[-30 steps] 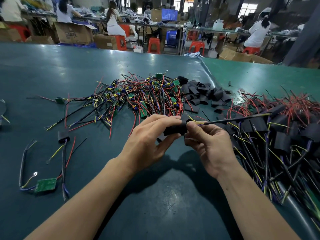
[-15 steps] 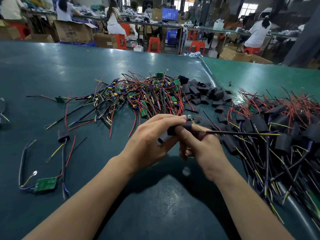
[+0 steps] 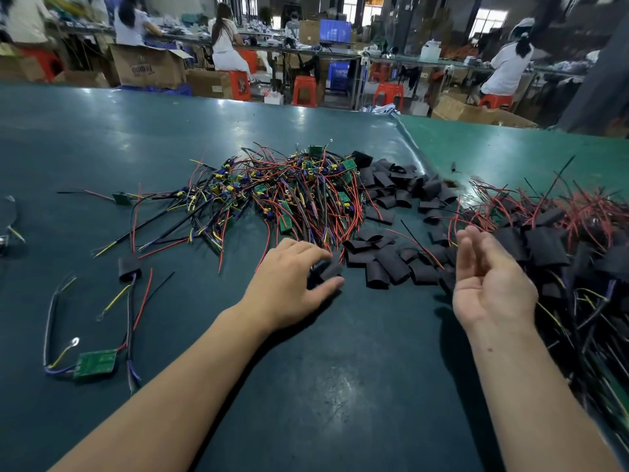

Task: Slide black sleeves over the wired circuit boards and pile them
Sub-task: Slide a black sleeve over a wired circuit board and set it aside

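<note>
Reading perhaps "oumai": cardboard box (image 3: 148, 65) print.

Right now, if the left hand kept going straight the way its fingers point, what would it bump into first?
Probably the loose black sleeves lying just beyond the left hand, whose fingertips already seem to be at one. Depth is hard to judge from this view.

The hands no longer work together: the right hand (image 3: 490, 284) hangs empty, palm up, while the left hand (image 3: 289, 287) pinches a black sleeve (image 3: 328, 270) at frame centre.
</note>
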Demonstrator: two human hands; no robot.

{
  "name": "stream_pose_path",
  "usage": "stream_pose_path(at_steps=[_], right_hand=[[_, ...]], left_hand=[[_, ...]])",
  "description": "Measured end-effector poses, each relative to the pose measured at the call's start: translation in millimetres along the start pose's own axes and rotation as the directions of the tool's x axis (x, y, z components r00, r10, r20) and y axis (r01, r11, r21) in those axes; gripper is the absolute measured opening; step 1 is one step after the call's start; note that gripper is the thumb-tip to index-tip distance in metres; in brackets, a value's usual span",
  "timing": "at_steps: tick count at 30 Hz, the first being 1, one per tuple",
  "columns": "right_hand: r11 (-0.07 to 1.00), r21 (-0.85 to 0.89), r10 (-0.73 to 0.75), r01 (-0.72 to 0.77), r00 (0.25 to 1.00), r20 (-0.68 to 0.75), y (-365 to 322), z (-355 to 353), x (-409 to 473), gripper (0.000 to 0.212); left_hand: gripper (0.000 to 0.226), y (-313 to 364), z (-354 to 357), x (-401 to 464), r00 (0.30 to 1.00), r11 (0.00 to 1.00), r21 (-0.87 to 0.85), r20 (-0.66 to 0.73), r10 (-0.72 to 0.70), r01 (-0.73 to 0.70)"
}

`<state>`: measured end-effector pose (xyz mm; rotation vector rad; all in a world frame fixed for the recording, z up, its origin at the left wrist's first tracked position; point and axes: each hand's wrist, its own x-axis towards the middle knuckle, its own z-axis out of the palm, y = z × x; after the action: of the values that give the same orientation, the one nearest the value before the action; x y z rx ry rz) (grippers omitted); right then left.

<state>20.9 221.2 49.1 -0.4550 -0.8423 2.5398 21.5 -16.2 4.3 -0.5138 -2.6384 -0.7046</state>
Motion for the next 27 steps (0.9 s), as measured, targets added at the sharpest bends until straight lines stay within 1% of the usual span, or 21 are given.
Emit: stream_pose_path(at_steps=[2, 5, 7, 9, 10, 11, 13, 14, 15, 17, 18, 19, 20, 23, 24, 27], right_hand=[[0.996, -0.087, 0.004, -0.004, 1.0, 0.002, 5, -1, -1, 0.014], [0.97, -0.229, 0.09, -0.078, 0.995, 0.043, 11, 0, -6, 0.018], [0.939, -0.331, 0.127, -0.097, 0.989, 0.071, 17, 0, -8, 0.019], [0.885, -0.459, 0.158, -0.079, 0.978, 0.137, 24, 2, -11, 0.018], [0.851, -0.524, 0.158, -0.037, 0.969, 0.189, 28, 2, -14, 0.017], [0.807, -0.59, 0.139, 0.042, 0.956, 0.258, 33, 3, -17, 0.016], [0.661, -0.696, 0.082, 0.279, 0.896, 0.436, 44, 1, -23, 0.017], [0.581, -0.722, 0.08, 0.376, 0.857, 0.51, 49, 0, -26, 0.018], [0.519, -0.736, 0.094, 0.435, 0.827, 0.555, 55, -2, -28, 0.019], [0.443, -0.754, 0.126, 0.485, 0.799, 0.588, 62, -6, -30, 0.019], [0.412, -0.759, 0.132, 0.505, 0.791, 0.598, 65, -7, -30, 0.019], [0.388, -0.761, 0.134, 0.521, 0.785, 0.605, 66, -8, -31, 0.018], [0.382, -0.759, 0.132, 0.527, 0.782, 0.61, 67, -8, -30, 0.018], [0.399, -0.756, 0.13, 0.519, 0.785, 0.606, 69, -8, -30, 0.018], [0.391, -0.756, 0.128, 0.525, 0.783, 0.609, 69, -8, -30, 0.017], [0.375, -0.756, 0.133, 0.536, 0.776, 0.617, 70, -9, -29, 0.017]], left_hand=[[0.039, 0, 2, 0, 1.0, 1.0, 0.013, 0.014, 0.004, -0.005], [0.032, -1, 1, 0, 1.0, 1.0, -0.001, -0.003, -0.013, 0.013], [0.031, 0, 1, 0, 1.0, 0.999, -0.041, -0.002, -0.029, 0.029], [0.032, 2, -1, 1, 0.998, 0.993, -0.11, -0.04, -0.039, 0.034], [0.032, 3, -1, 1, 0.995, 0.991, -0.132, -0.088, -0.043, 0.031], [0.032, 2, -2, 1, 0.988, 0.99, -0.137, -0.146, -0.055, 0.035], [0.033, -1, -5, 3, 0.961, 0.99, -0.097, -0.248, -0.12, 0.098], [0.034, -4, -6, 4, 0.946, 0.985, -0.054, -0.272, -0.175, 0.167], [0.033, -8, -7, 5, 0.927, 0.967, 0.002, -0.284, -0.244, 0.254], [0.035, -17, -9, 6, 0.864, 0.882, 0.129, -0.308, -0.398, 0.453], [0.037, -22, -10, 6, 0.83, 0.827, 0.193, -0.322, -0.455, 0.528], [0.039, -26, -11, 7, 0.81, 0.787, 0.242, -0.34, -0.478, 0.567], [0.039, -28, -10, 7, 0.808, 0.779, 0.267, -0.358, -0.467, 0.568], [0.038, -23, -3, 10, 0.86, 0.881, 0.198, -0.386, -0.333, 0.43], [0.039, -18, 1, 12, 0.879, 0.893, 0.198, -0.356, -0.319, 0.404], [0.037, -13, 8, 16, 0.912, 0.883, 0.247, -0.209, -0.354, 0.399]])
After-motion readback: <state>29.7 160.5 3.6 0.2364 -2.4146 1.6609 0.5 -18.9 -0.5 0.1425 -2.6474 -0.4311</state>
